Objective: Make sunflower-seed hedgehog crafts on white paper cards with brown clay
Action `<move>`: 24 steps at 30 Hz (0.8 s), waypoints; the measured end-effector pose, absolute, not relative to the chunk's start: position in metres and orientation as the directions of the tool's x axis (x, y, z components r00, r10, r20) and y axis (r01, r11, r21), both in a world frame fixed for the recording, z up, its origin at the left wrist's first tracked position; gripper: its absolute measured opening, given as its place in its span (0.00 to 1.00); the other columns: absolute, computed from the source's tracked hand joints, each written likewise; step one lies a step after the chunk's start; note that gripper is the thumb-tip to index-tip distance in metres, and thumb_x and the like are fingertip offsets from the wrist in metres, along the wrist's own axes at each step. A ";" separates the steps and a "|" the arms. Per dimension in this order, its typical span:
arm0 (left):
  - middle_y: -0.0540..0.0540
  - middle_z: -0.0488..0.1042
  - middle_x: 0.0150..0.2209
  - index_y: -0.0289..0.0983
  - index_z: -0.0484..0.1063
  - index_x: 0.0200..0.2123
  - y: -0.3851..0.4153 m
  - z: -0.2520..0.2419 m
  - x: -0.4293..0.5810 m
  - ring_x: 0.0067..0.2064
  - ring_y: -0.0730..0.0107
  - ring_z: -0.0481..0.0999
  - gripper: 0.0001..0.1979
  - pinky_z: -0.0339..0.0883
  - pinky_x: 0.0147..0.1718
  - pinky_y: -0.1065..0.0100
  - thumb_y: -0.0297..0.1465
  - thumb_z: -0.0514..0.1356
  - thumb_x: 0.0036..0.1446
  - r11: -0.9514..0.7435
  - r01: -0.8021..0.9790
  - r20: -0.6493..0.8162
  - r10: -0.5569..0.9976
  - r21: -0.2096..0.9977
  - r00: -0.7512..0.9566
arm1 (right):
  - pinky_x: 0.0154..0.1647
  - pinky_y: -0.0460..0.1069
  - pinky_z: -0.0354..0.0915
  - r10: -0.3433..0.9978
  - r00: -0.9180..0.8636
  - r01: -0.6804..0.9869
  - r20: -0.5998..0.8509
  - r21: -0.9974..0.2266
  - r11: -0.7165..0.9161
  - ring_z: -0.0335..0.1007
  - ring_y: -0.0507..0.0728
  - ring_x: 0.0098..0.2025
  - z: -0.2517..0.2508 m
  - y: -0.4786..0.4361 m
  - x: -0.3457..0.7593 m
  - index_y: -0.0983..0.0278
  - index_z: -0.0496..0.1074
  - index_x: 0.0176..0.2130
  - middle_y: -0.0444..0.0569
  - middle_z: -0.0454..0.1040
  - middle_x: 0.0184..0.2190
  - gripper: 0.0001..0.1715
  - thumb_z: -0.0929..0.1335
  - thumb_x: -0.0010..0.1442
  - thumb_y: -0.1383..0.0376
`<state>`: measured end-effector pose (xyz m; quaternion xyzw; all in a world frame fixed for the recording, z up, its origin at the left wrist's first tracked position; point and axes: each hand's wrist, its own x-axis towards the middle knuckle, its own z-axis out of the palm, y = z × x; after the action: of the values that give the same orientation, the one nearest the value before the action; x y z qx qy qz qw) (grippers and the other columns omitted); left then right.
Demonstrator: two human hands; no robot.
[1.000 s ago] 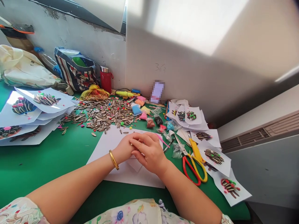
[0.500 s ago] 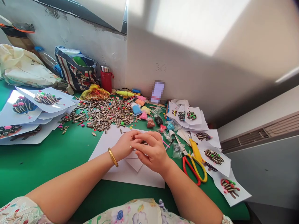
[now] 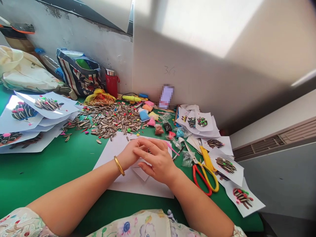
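Note:
My left hand [image 3: 130,153] and my right hand [image 3: 159,163] are together over a large white sheet of paper [image 3: 153,191]. The right fingers lie bent across the left fingers, which are mostly hidden. Whatever is between the two hands is covered. Beneath them is a smaller white paper piece [image 3: 141,173], and a bit of dark striped seed work shows through a gap between the fingers. A pink stick-like tool [image 3: 173,148] lies just beyond the right hand.
Striped sunflower seeds [image 3: 118,120] are heaped behind the sheet, near bagged coloured clay [image 3: 159,130]. Scissors [image 3: 203,174] and a yellow cutter [image 3: 207,158] lie at right. Papers with seed figures [image 3: 225,165] flank both sides. A red flask [image 3: 111,84] stands by the wall.
A small whitish bit that showed at the right fingertips is now out of sight. The right hand has shifted slightly left over the left hand.

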<state>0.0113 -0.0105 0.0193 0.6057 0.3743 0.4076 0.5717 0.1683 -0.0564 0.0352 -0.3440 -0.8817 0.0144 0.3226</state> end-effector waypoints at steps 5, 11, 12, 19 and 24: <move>0.43 0.78 0.39 0.35 0.75 0.38 -0.014 0.023 0.011 0.41 0.60 0.75 0.13 0.70 0.42 0.59 0.37 0.63 0.52 0.058 -0.004 -0.054 0.945 0.998 0.321 | 0.61 0.60 0.60 0.600 -0.519 0.591 0.609 -0.251 0.766 0.61 0.63 0.60 0.039 -0.056 0.169 0.52 0.74 0.53 0.45 0.68 0.61 0.18 0.66 0.64 0.60; 0.42 0.78 0.40 0.34 0.76 0.38 -0.012 0.020 0.010 0.45 0.59 0.75 0.11 0.69 0.47 0.59 0.34 0.61 0.53 -0.080 0.034 0.060 0.916 0.996 0.397 | 0.62 0.61 0.59 0.630 -0.507 0.604 0.589 -0.279 0.746 0.61 0.63 0.60 0.035 -0.054 0.170 0.54 0.71 0.57 0.48 0.68 0.62 0.22 0.67 0.64 0.60; 0.42 0.78 0.41 0.34 0.76 0.39 -0.012 0.019 0.010 0.44 0.59 0.75 0.13 0.69 0.46 0.59 0.35 0.61 0.54 -0.051 0.029 0.037 0.926 0.998 0.376 | 0.62 0.61 0.60 0.632 -0.490 0.610 0.600 -0.282 0.741 0.62 0.63 0.60 0.035 -0.054 0.171 0.54 0.72 0.56 0.48 0.68 0.61 0.21 0.67 0.64 0.61; 0.41 0.79 0.41 0.33 0.76 0.38 -0.013 0.019 0.011 0.44 0.58 0.75 0.12 0.69 0.45 0.60 0.34 0.62 0.52 -0.056 0.023 0.043 0.922 0.998 0.384 | 0.62 0.59 0.60 0.600 -0.514 0.579 0.613 -0.268 0.770 0.62 0.61 0.60 0.036 -0.054 0.169 0.55 0.75 0.53 0.47 0.70 0.60 0.19 0.67 0.63 0.64; 0.42 0.79 0.41 0.34 0.76 0.40 -0.014 0.021 0.011 0.45 0.58 0.76 0.15 0.69 0.46 0.59 0.37 0.60 0.54 -0.036 0.025 0.026 0.946 0.999 0.324 | 0.62 0.59 0.60 0.617 -0.460 0.630 0.638 -0.256 0.734 0.62 0.61 0.60 0.033 -0.053 0.170 0.57 0.75 0.54 0.48 0.69 0.61 0.19 0.66 0.63 0.63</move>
<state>0.0108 -0.0137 0.0212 0.5906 0.4109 0.4112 0.5597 0.1700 -0.0534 0.0334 -0.3648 -0.8544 -0.0084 0.3700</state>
